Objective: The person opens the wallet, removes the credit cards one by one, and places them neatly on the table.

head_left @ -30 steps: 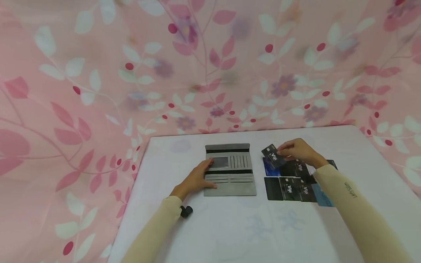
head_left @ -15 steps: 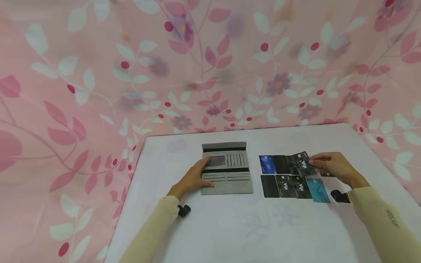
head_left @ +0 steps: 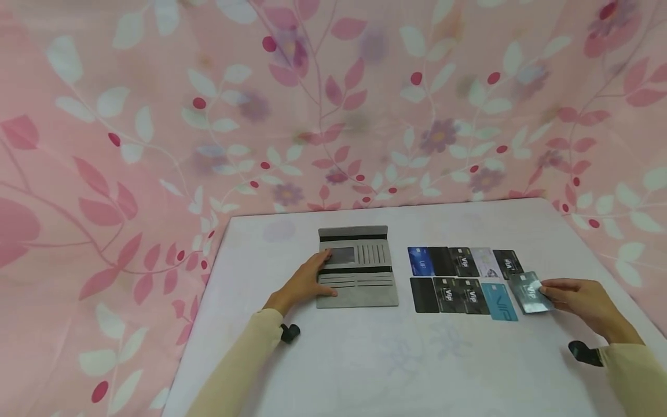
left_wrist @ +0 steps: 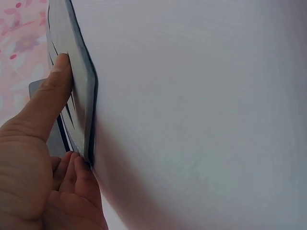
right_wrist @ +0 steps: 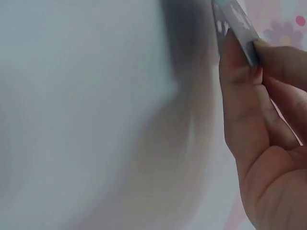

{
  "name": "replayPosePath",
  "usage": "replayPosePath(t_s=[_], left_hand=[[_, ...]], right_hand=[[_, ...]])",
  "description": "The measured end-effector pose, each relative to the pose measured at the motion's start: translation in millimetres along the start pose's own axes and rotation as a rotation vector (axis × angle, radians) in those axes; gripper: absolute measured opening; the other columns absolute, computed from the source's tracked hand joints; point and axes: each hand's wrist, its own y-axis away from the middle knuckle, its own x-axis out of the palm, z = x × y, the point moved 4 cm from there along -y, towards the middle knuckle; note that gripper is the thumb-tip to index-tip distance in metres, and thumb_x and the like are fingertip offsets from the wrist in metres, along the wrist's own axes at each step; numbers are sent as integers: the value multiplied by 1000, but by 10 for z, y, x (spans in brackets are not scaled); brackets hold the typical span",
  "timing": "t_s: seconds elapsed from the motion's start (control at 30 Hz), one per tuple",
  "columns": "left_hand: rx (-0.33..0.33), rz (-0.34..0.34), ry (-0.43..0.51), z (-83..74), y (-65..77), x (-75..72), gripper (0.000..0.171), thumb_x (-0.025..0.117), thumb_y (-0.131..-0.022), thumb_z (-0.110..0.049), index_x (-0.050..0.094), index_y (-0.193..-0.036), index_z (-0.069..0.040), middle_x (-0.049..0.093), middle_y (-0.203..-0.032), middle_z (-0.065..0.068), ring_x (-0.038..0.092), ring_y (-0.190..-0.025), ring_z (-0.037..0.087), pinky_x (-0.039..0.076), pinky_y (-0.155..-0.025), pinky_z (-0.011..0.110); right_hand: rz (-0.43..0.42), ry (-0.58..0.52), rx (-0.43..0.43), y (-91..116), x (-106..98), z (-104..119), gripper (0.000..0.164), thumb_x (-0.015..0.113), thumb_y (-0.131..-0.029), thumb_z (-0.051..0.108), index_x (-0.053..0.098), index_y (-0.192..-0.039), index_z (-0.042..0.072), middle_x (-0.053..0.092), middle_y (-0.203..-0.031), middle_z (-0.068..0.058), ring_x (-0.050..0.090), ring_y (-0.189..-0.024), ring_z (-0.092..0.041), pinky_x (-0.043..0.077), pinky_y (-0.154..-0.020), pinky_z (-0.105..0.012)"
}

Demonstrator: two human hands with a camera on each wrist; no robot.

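Observation:
My left hand (head_left: 304, 285) rests on the left side of an open grey wallet (head_left: 359, 298) that lies flat on the table. In the left wrist view, its thumb lies on the wallet's slots (left_wrist: 72, 108) and the other fingertips touch its edge. At the right, my right hand (head_left: 583, 302) pinches the edge of a shiny VIP card (head_left: 528, 292) between thumb and fingers. The card looks silvery here and is tilted, beside a light-blue VIP card (head_left: 499, 302). Whether it touches the table cannot be told.
Two rows of cards lie right of the wallet. The back row runs from a blue card (head_left: 420, 261) to a dark VIP card (head_left: 508, 264); the front row starts with a black card (head_left: 424, 295). A white table (head_left: 365, 365) bears everything, with a pink floral curtain (head_left: 312, 104) behind.
My right hand has carried the card from above the back row's left end, rightward and nearer to me, to the front row's right end. My left hand has stayed on the wallet.

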Motion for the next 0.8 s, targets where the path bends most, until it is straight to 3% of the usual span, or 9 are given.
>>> replayPosePath(t_s=[0.2,0.37,0.63,0.8], left_hand=[[-4,2,-14,23,8,1,115,89,-68,-39,20,-157,-13,30,-155,4,39,-137,22,30,-112,38],[1,10,-24,26,-2,0,115,88,-68,-40,20,-157,-12,31,-155,5,40,-135,22,32,-112,36],[-7,9,-32,-3,-3,-33,115,89,-69,-38,20,-156,-11,31,-155,5,41,-135,23,32,-111,36],[11,0,-12,-3,-10,7,114,89,-68,-36,20,-156,-10,30,-155,7,42,-135,24,33,-111,37]], right_hand=[[-86,59,59,8,-18,-192,63,70,-90,37,58,-123,-15,56,-122,-36,59,-80,-5,55,-63,-21],[-157,139,48,27,65,-196,62,72,-87,43,64,-116,-12,65,-109,-29,58,-78,-12,50,-58,-21],[-235,234,91,38,156,-160,65,75,-83,49,67,-111,-9,70,-95,-23,55,-89,-36,41,-63,-33],[-281,330,46,79,167,-81,65,76,-81,48,66,-107,-11,70,-88,-23,53,-92,-43,41,-67,-46]])
